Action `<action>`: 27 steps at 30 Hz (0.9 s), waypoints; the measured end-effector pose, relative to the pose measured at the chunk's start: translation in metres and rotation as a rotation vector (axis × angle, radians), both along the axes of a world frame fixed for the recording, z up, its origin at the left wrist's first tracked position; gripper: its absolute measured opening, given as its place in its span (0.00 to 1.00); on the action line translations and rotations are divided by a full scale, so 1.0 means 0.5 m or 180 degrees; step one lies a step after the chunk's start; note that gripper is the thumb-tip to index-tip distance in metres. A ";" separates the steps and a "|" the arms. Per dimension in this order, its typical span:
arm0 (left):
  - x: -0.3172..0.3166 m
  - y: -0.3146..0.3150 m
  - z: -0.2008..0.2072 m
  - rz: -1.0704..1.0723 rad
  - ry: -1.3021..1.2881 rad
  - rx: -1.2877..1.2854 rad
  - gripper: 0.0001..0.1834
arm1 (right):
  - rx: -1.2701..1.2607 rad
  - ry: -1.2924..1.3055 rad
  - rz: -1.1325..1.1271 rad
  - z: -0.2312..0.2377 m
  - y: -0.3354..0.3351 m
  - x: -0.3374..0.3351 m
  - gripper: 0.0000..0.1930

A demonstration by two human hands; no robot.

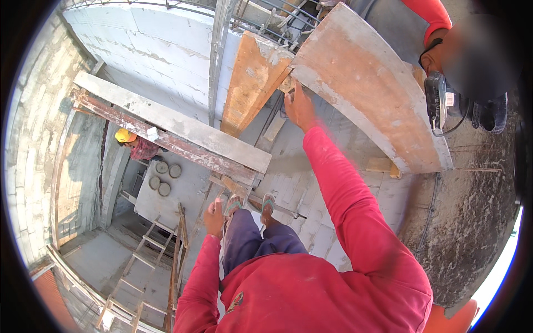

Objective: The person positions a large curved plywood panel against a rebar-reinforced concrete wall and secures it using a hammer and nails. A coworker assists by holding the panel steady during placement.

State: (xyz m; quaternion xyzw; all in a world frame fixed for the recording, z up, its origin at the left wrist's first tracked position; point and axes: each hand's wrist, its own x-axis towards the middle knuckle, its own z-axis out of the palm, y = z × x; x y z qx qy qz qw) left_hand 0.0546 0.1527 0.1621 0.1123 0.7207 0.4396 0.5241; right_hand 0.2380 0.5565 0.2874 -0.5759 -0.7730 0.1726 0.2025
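My right hand (301,111) reaches up and forward, its thumb and index finger at a small wooden block (286,85) where two plywood panels meet. The large curved plywood panel (361,77), orange-brown with a grey cement-stained border, slopes away to the right of that hand. A narrower tapered plywood panel (255,77) stands to its left. My left hand (213,217) hangs low beside my leg with its fingers curled, and nothing shows in it. My feet in flip-flops stand near a narrow plank (236,186).
A concrete-stained beam (172,119) crosses at the left above a lower level. Down there are a person in a yellow helmet (125,135), several round containers (161,166) and a ladder (145,261). Another person (436,28) in red is close at the upper right. Rebar (272,22) juts behind the panels.
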 end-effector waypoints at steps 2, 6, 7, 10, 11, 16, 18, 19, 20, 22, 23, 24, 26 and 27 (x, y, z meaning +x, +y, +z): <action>-0.037 -0.036 -0.001 0.0345 -0.0056 -0.0105 0.31 | -0.0418 0.0263 -0.0017 -0.013 -0.078 0.016 0.30; -0.048 -0.035 0.023 0.0428 0.0184 -0.0202 0.33 | -0.1153 0.0319 0.0311 -0.042 -0.299 0.061 0.24; -0.041 -0.016 0.034 0.0311 0.0123 -0.0093 0.34 | -0.1563 0.0170 0.0452 -0.041 -0.349 0.080 0.22; 0.011 0.062 0.082 -0.0007 -0.0010 0.0249 0.36 | -0.2528 0.0851 0.0431 -0.035 -0.488 0.100 0.20; 0.036 0.092 0.101 -0.0085 -0.0028 0.0394 0.37 | -0.2769 0.1046 0.0267 -0.029 -0.522 0.098 0.19; 0.133 0.206 0.191 -0.1210 0.0232 0.1000 0.41 | -0.3379 0.1893 0.0084 0.031 -0.585 0.102 0.17; 0.169 0.235 0.211 -0.1286 0.0140 0.1149 0.41 | -0.3222 0.1998 0.0005 0.056 -0.582 0.110 0.16; 0.183 0.245 0.218 -0.1293 0.0097 0.1316 0.42 | -0.3137 0.2021 -0.0105 0.068 -0.577 0.118 0.15; 0.197 0.258 0.222 -0.1221 -0.0030 0.1349 0.40 | -0.3101 0.2135 -0.0200 0.078 -0.572 0.127 0.14; 0.220 0.282 0.228 -0.1036 -0.0380 0.1386 0.39 | -0.2891 0.2119 -0.0281 0.092 -0.564 0.145 0.13; 0.227 0.287 0.230 -0.1076 -0.0512 0.1436 0.37 | -0.2841 0.2229 -0.0362 0.096 -0.563 0.153 0.13; 0.233 0.291 0.233 -0.1121 -0.0723 0.1317 0.36 | -0.2832 0.2356 -0.0412 0.098 -0.562 0.160 0.11; 0.245 0.297 0.238 -0.1173 -0.0919 0.1209 0.33 | -0.2876 0.2781 -0.0508 0.096 -0.563 0.168 0.10; 0.252 0.296 0.240 -0.1182 -0.0908 0.1216 0.31 | -0.2940 0.2984 -0.0620 0.093 -0.564 0.170 0.10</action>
